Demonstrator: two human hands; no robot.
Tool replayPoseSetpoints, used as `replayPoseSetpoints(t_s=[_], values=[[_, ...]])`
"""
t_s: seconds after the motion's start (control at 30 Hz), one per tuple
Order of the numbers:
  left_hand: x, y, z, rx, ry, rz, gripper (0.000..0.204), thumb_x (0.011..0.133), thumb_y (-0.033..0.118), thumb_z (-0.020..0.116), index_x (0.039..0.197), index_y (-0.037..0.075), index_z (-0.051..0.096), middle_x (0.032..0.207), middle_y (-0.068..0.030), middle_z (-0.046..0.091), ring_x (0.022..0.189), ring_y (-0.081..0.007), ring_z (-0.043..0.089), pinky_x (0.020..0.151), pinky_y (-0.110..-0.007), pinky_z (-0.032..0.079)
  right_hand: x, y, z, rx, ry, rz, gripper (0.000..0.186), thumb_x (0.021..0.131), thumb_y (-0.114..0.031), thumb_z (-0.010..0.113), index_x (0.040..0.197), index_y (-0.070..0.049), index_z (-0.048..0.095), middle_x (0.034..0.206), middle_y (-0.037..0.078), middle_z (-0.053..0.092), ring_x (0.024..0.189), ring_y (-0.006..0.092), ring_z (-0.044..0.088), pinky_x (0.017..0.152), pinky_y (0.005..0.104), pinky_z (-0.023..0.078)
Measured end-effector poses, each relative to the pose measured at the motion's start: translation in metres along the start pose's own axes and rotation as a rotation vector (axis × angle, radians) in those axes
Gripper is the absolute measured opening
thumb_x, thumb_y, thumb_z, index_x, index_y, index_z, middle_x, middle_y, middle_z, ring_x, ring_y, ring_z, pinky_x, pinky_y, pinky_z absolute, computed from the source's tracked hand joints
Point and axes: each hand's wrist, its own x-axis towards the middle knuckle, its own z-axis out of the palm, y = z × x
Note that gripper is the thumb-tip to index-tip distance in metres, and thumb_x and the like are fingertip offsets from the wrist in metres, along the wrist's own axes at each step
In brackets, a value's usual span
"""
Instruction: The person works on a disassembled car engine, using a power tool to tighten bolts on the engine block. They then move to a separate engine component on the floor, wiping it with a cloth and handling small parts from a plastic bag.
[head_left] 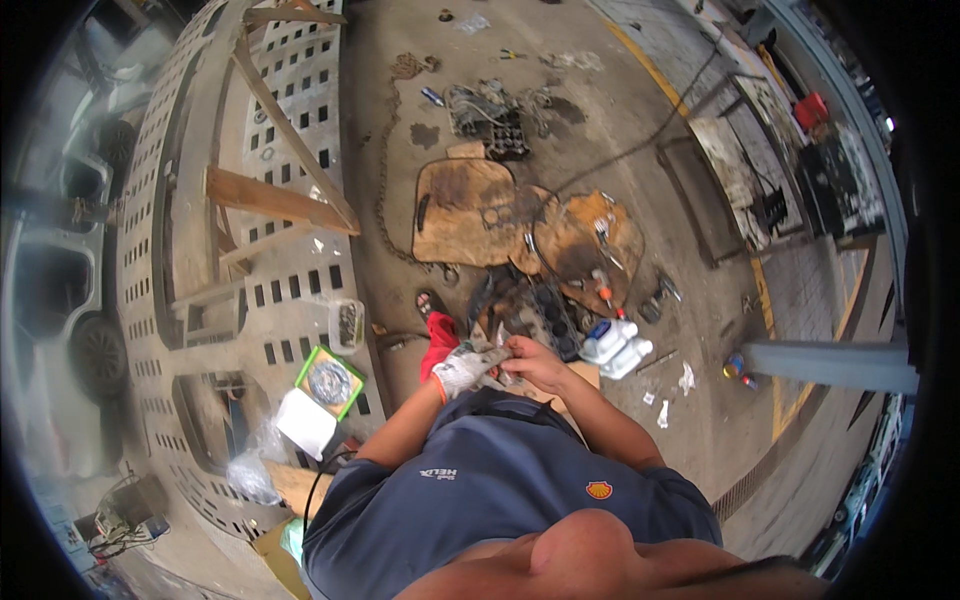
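White-gloved left hand and bare right hand meet at the fingers, probably for fine control; can't tell what's gripped, tbh. Dark metal engine block sits just beyond, presumably for reach.

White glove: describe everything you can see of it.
The glove is whitish with greyish patches, looks like knitted cloth, and has an orange edge at the wrist. Worn on the left hand, it points its fingers toward the bare right hand. Red cloth shows just beyond it. Exactly what its fingertips touch is too small to tell.
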Motion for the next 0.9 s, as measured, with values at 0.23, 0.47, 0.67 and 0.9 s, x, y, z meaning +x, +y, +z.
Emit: replayPoseSetpoints(t_s=[0.23, 0.47, 0.67, 0.9], values=[[-0.004, 0.126, -0.142, -0.008, -0.002, 0.06, 0.04, 0.102, 0.043, 0.061, 0.099, 0.004, 0.07, 0.077, -0.0025, 0.069, 0.065, -0.0109, 0.064, 0.055, -0.027, 0.048, 0.13, -0.115, 0.072, 0.146, -0.027, -0.014, 0.033, 0.091, 0.002, 0.062, 0.123, -0.005, 0.056, 0.108, 0.005, 0.064, 0.098, 0.0157, 0.06, 0.085, 0.0299, 0.047], [-0.011, 0.207, -0.23, -0.014, 0.129, 0.303, 0.041, 0.104, 0.043, 0.055, 0.095, 0.007, 0.072, 0.077, 0.0009, 0.068, 0.065, -0.0076, 0.057, 0.058, -0.025, 0.045, 0.235, -0.212, 0.123, 0.139, -0.101, 0.049, 0.031, 0.087, 0.004, 0.054, 0.117, -0.001, 0.059, 0.108, 0.008, 0.061, 0.103, 0.0203, 0.059, 0.091, 0.0326, 0.047], [0.031, 0.233, -0.305, -0.133, 0.196, 0.259, 0.038, 0.103, 0.041, 0.059, 0.095, 0.006, 0.072, 0.082, -0.0002, 0.071, 0.067, -0.0069, 0.059, 0.058, -0.023, 0.044, 0.331, -0.268, 0.127, 0.116, -0.079, 0.019, 0.03, 0.085, 0.004, 0.055, 0.114, -0.002, 0.059, 0.106, 0.007, 0.062, 0.101, 0.0185, 0.058, 0.092, 0.0308, 0.046], [0.098, 0.332, -0.387, -0.253, 0.435, 0.342, 0.028, 0.101, 0.028, 0.063, 0.1, 0.0, 0.069, 0.085, -0.0059, 0.07, 0.075, -0.011, 0.063, 0.068, -0.028, 0.052, 0.46, -0.374, 0.094, -0.446, 0.033, -0.402, 0.015, 0.088, 0.002, 0.059, 0.098, -0.006, 0.067, 0.09, 0.004, 0.063, 0.086, 0.0205, 0.062, 0.078, 0.032, 0.049]])
